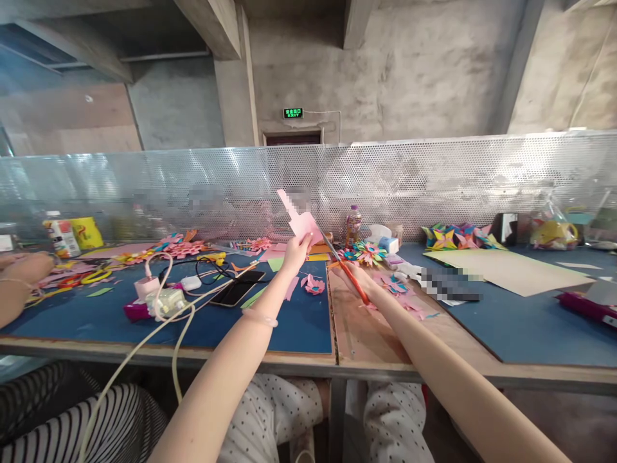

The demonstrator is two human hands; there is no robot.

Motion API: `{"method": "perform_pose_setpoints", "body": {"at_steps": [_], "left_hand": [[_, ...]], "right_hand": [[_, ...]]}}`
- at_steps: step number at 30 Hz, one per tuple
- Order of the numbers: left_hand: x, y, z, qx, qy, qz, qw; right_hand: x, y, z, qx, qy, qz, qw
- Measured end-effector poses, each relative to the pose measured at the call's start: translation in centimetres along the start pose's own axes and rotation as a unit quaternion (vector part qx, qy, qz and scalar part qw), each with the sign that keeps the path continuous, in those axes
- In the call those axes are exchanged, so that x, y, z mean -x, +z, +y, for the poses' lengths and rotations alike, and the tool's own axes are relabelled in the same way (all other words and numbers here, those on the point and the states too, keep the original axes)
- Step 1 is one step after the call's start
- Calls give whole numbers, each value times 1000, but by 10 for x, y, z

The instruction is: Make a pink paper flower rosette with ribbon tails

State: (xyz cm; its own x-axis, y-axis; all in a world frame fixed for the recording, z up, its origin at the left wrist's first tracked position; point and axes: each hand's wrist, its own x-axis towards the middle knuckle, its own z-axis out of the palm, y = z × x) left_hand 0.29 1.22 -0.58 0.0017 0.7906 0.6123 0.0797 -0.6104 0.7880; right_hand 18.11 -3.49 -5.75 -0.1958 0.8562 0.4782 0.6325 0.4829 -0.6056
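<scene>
My left hand [295, 252] pinches the lower edge of a pink paper piece [303, 218] and holds it up above the table. My right hand [362, 278] grips red-handled scissors [345, 267], whose blades point up and left and meet the paper's lower right edge. Pink paper scraps [314, 284] lie on the blue mat [289, 321] under my hands.
A black phone [237, 289], white chargers and cables [164, 297] lie left of my arm. Folded paper flowers [365, 252], a small bottle [353, 225] and a cardboard sheet [506, 269] sit farther back. Another person's hand [24, 270] works at far left. A perforated screen [434, 180] backs the table.
</scene>
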Motion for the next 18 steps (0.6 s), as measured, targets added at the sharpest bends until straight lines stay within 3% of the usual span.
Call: {"method": "perform_pose_setpoints", "body": {"at_steps": [18], "left_hand": [[3,4,8,19,-5,-24,1000]], "right_hand": [[-7,9,18,46,36,15,998]]}}
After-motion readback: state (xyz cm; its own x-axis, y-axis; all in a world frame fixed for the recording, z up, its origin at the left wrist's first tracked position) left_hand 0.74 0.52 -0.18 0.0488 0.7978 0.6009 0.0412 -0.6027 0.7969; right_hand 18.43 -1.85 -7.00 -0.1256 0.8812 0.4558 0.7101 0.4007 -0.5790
